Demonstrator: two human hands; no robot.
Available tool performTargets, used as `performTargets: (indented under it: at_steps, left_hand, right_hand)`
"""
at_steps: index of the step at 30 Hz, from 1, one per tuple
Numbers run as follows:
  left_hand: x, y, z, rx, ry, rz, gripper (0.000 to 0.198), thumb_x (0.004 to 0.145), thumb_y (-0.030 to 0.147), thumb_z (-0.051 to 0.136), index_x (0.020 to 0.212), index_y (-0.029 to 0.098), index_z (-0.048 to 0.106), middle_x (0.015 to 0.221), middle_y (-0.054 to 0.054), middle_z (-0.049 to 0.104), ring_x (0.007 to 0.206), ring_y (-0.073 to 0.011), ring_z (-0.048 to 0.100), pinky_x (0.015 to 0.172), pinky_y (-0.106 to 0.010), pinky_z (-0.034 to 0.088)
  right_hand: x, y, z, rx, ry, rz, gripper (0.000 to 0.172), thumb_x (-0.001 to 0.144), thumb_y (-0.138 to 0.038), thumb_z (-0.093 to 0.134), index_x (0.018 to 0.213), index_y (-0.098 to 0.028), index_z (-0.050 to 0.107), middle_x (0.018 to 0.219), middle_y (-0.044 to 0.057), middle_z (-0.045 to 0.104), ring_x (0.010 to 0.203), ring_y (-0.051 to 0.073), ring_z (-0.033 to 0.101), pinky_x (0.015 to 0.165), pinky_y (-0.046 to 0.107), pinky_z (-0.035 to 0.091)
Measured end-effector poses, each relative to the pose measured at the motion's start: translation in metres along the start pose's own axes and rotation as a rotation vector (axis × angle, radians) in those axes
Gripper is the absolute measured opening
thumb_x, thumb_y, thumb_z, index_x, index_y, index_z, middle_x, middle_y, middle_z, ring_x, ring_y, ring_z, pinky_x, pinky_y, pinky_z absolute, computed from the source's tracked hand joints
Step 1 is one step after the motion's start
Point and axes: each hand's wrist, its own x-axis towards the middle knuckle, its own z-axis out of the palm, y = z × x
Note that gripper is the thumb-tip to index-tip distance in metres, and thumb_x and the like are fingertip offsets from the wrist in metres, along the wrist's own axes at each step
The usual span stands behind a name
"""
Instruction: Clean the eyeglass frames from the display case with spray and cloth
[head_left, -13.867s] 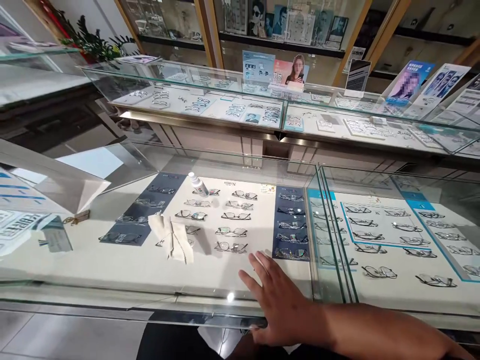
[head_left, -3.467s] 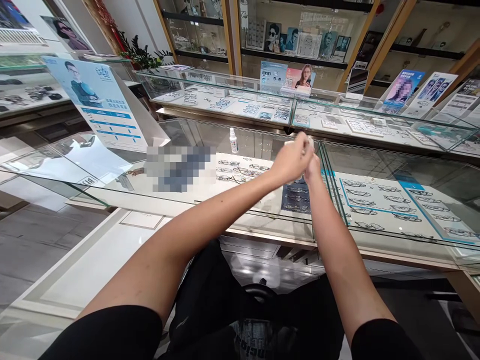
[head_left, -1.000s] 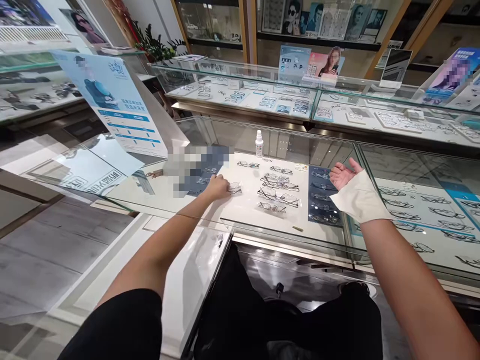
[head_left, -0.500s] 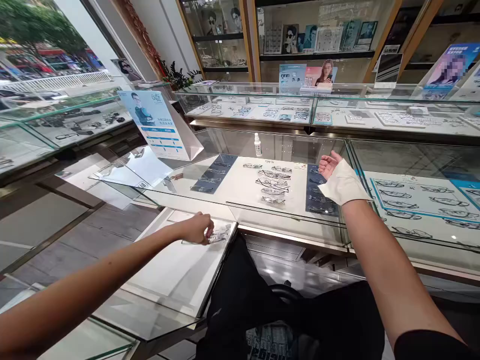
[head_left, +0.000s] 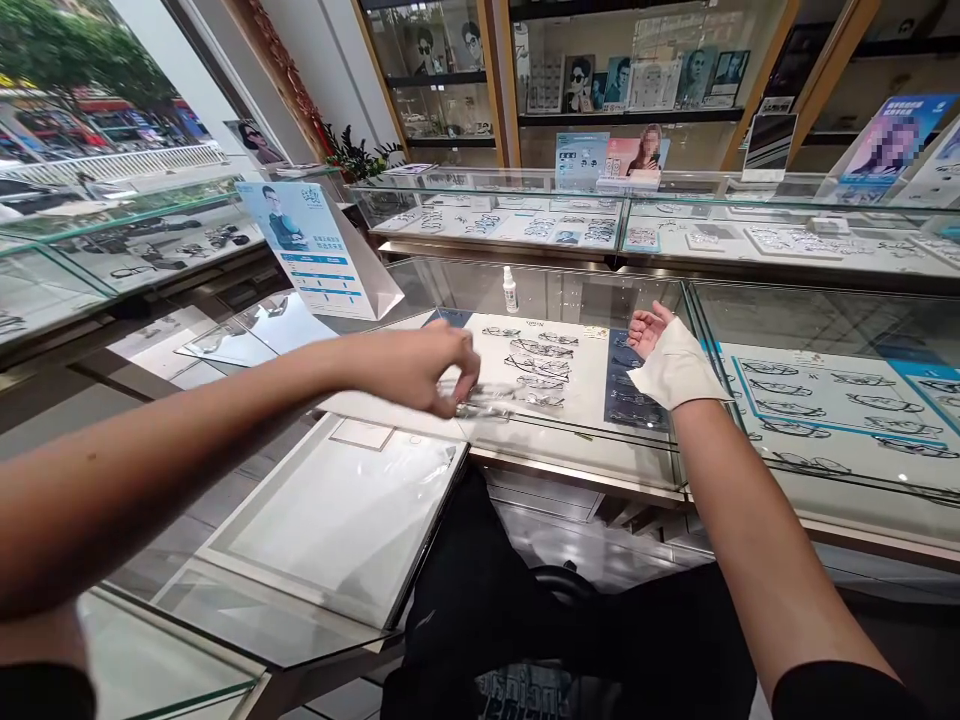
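My left hand (head_left: 431,368) is closed in a pinch on a pair of eyeglasses (head_left: 487,402) with a pale or clear frame, smeared by motion. It is above the front edge of the glass display counter (head_left: 420,425). My right hand (head_left: 651,335) is palm up over the counter, its fingers loosely apart. A cream cloth (head_left: 679,365) covers the heel of that hand and the wrist, with one corner hanging to the left. To the left of my legs lies a white tray (head_left: 330,540) with a small outlined rectangle near its far edge.
Inside the counter several eyeglasses (head_left: 540,365) rest on white and dark blue panels. A white spray bottle (head_left: 510,290) and a folded sign (head_left: 304,245) stand on the glass. More eyeglasses (head_left: 832,385) lie in the case at right. Another display counter (head_left: 495,190) runs behind.
My left hand has lifted the eyeglasses from the tray and moved right and away from me, over the counter. The right hand has hardly moved.
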Motion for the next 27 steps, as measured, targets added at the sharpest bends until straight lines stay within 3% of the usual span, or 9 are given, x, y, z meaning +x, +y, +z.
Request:
performTargets:
  at_steps: [3,5,9,12,19,27]
  left_hand:
    - [0.062,0.005,-0.031,0.036,0.022,0.197,0.023,0.078,0.048,0.082,0.083,0.026,0.078,0.091,-0.002,0.07,0.11,-0.0292,0.068,0.117,-0.045,0.04]
    - [0.102,0.005,-0.036,0.105,0.106,0.252,0.024,0.082,0.049,0.078,0.082,0.025,0.078,0.085,-0.003,0.069,0.109,-0.0302,0.066,0.117,-0.048,0.038]
    - [0.173,-0.003,-0.02,0.185,0.21,0.254,0.023,0.08,0.043,0.079,0.074,0.022,0.075,0.075,-0.005,0.07,0.11,-0.033,0.062,0.114,-0.05,0.038]
    - [0.209,-0.013,0.003,0.176,0.23,0.208,0.017,0.078,0.036,0.079,0.074,0.02,0.074,0.078,-0.007,0.074,0.111,-0.0339,0.059,0.111,-0.052,0.037]
    - [0.246,-0.033,0.047,0.199,0.279,0.21,0.011,0.078,0.03,0.074,0.078,0.019,0.073,0.098,-0.012,0.081,0.112,-0.0347,0.057,0.104,-0.052,0.04]
    - [0.256,-0.042,0.067,0.217,0.242,0.262,0.008,0.077,0.027,0.076,0.077,0.02,0.073,0.098,-0.012,0.079,0.111,-0.0344,0.056,0.104,-0.053,0.039]
  right_hand:
    - [0.0,0.001,0.0,-0.029,-0.014,-0.008,0.038,0.102,-0.055,0.076,0.083,-0.024,0.064,0.062,-0.002,0.06,0.054,0.014,0.054,0.053,0.027,0.05]
    - [0.0,0.002,0.0,-0.047,-0.013,-0.022,0.04,0.1,-0.058,0.079,0.083,-0.025,0.064,0.063,-0.002,0.059,0.054,0.014,0.054,0.053,0.028,0.05]
    - [0.003,0.003,0.0,-0.029,-0.008,-0.018,0.042,0.101,-0.06,0.078,0.084,-0.024,0.065,0.064,-0.001,0.062,0.055,0.013,0.055,0.053,0.027,0.051]
    - [0.007,0.001,-0.001,-0.012,-0.034,0.012,0.041,0.103,-0.059,0.075,0.083,-0.024,0.066,0.063,-0.001,0.061,0.054,0.013,0.054,0.053,0.028,0.05]
    - [0.012,0.0,0.002,0.007,-0.048,0.059,0.04,0.105,-0.058,0.073,0.084,-0.024,0.068,0.062,0.0,0.061,0.056,0.015,0.056,0.054,0.03,0.052]
    - [0.004,0.0,0.009,0.016,-0.042,0.04,0.041,0.105,-0.059,0.074,0.084,-0.024,0.069,0.062,-0.001,0.061,0.058,0.015,0.056,0.056,0.03,0.053]
